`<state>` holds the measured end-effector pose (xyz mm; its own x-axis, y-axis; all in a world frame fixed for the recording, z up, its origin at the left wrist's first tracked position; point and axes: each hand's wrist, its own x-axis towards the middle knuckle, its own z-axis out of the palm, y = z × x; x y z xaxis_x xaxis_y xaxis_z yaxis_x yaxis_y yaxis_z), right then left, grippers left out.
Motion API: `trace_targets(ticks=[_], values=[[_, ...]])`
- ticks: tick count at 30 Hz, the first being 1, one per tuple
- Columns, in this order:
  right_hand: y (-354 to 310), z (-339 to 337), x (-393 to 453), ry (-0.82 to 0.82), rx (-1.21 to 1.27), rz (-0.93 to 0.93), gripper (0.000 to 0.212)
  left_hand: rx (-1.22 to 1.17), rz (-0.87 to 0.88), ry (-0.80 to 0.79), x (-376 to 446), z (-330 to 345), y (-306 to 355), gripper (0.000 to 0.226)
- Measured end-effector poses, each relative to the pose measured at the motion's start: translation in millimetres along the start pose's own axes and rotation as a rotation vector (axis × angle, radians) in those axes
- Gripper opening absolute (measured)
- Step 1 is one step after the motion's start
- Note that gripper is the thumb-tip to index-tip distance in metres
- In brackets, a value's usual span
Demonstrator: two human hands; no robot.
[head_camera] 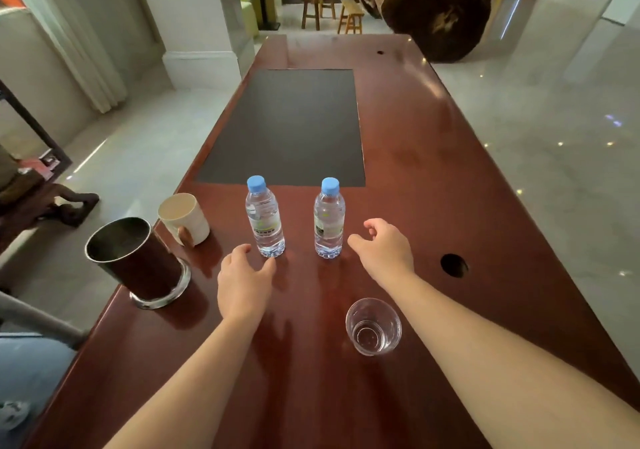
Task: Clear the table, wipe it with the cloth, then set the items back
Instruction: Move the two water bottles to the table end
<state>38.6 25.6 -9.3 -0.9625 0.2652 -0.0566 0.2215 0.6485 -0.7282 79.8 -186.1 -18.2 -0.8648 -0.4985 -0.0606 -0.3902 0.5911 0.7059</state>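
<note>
Dark tumbler (133,258) overhanging table (415,137) edge

Table (433,171) with bottles (265,220), cups (374,325)

1. The table (433,178) is glossy reddish-brown with a dark grey inset mat (287,126).
2. Both clear bottles, left (265,218) and right (329,220), carry light-blue caps.
3. Near left, the mug (183,218) is cream.
4. The canister (133,258) is dark brown.
</note>
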Motion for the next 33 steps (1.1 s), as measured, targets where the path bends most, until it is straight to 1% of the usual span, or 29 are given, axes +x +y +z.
trace_targets(ticks=[4,7,10,13,16,18,19,22,24,27,33], values=[[-5.4,9.5,12.8,-0.027,-0.014,0.002,0.062,0.008,-0.022,-0.008,26.2,-0.1,1.9,0.075],[-9.4,19.1,24.7,-0.074,-0.03,0.014,0.076,-0.013,-0.011,-0.043,46.5,2.9,5.9,0.093],[-13.3,29.1,35.9,-0.135,0.011,0.024,0.094,-0.106,0.013,-0.091,67.4,9.8,11.1,0.111],[-16.3,39.2,46.6,-0.146,0.067,0.014,0.104,-0.246,0.036,-0.123,85.9,19.5,14.5,0.118],[-21.9,48.4,56.3,-0.138,0.129,-0.003,0.104,-0.449,0.022,-0.146,98.0,29.7,15.2,0.116],[-26.0,55.4,62.4,-0.116,0.162,-0.018,0.096,-0.537,0.019,-0.155,104.1,36.3,14.7,0.109],[-26.9,58.9,65.3,-0.097,0.18,-0.023,0.088,-0.561,0.023,-0.163,107.0,39.7,14.7,0.105],[-27.4,68.8,71.5,-0.046,0.229,-0.016,0.066,-0.601,0.034,-0.163,114.7,48.5,13.3,0.09],[-26.9,73.5,75.1,-0.031,0.243,-0.001,0.059,-0.603,0.031,-0.134,119.2,53.1,12.9,0.082],[-26.2,77.4,79.9,-0.033,0.224,-0.015,0.055,-0.567,0.046,-0.102,124.6,58.6,13.9,0.074],[-21.8,79.1,78.4,0.004,0.214,-0.019,0.052,-0.578,0.078,-0.103,126.6,63.6,7.3,0.066]])
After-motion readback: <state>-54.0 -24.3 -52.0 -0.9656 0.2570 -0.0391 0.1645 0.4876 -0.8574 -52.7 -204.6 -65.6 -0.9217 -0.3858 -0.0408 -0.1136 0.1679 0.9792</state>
